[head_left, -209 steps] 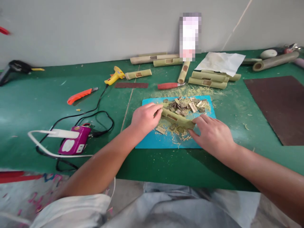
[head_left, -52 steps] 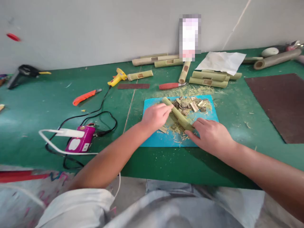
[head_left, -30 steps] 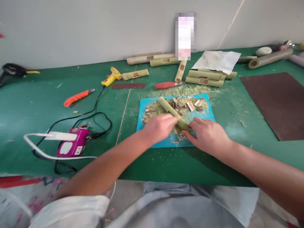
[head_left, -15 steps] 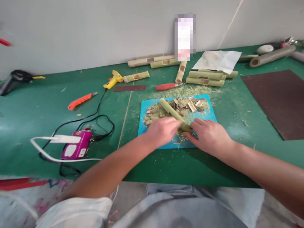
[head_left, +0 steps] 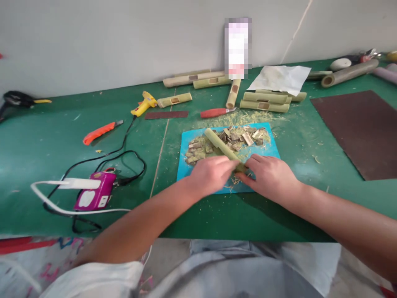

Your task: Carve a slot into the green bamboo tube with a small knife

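Bamboo tube [head_left: 219, 144] lies slanting at the centre of the frame, its near end pinched between thumb and fingers of the right hand [head_left: 273, 171]. The left hand [head_left: 213, 174] bends its fingers against it; whether they grip, I cannot tell. The free part is pale green and round, with a stepped cut, above wood chips [head_left: 247, 138] on a blue sheet [head_left: 272, 150].

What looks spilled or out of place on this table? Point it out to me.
Pale shavings lie on the green table beyond the far edge of the blue mat, so they look spilled. The orange cutter and red knife also lie with bare blades showing, which looks careless.
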### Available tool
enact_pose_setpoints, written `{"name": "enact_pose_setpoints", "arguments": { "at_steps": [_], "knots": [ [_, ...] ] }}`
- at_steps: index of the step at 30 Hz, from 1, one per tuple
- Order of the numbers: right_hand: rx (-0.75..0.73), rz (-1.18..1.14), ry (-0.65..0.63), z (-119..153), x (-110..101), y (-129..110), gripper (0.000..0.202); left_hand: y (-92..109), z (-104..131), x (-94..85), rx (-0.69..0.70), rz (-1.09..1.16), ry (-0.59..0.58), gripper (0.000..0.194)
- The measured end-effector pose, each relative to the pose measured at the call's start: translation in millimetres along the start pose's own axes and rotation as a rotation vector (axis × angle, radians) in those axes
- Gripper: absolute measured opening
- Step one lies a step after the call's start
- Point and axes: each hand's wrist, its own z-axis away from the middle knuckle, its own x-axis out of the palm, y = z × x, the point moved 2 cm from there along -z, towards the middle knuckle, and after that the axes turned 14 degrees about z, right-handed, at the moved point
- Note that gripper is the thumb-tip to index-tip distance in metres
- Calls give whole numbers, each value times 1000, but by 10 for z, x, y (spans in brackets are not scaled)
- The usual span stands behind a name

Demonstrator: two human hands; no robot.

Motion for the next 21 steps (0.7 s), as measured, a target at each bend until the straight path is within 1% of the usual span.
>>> {"name": "enact_pose_setpoints", "arguments": {
  "at_steps": [1,3,4,7,10,11,12,14,15,16,18,21],
  "knots": [
    [3,0,1,1,0,1,34,-11,-1,-12,-44,-31,53,28],
    [7,2,0,0,-1,2,35,-29,1,-29,-102,-73,124,29],
    [5,2,-3,0,-2,1,35,-25,2,-27,-76,-66,109,30],
    [0,1,-10,-4,-9,-2,34,-17,8,-10,-8,7,-1,30],
    [6,4,-14,-6,-13,-1,36,-53,16,-37,-97,-58,106,29],
    [4,3,-18,-6,-13,0,36,-58,18,-34,-91,-65,98,29],
    [1,1,-23,-5,-14,-1,35,-58,18,-22,-57,-39,44,30],
    [-4,-3,-30,-4,-20,0,34,-68,18,-9,-12,-3,-19,31],
    [-3,-3,-32,-3,-24,1,34,-80,16,-16,-5,-5,2,30],
    [1,0,-33,-2,-29,2,35,-105,14,-34,-54,-30,65,29],
    [8,10,-37,-2,-37,3,35,-138,12,-57,-101,-57,130,29],
    [5,18,-52,-4,-40,0,34,-135,9,-39,-49,-13,35,29]
  ]
}}
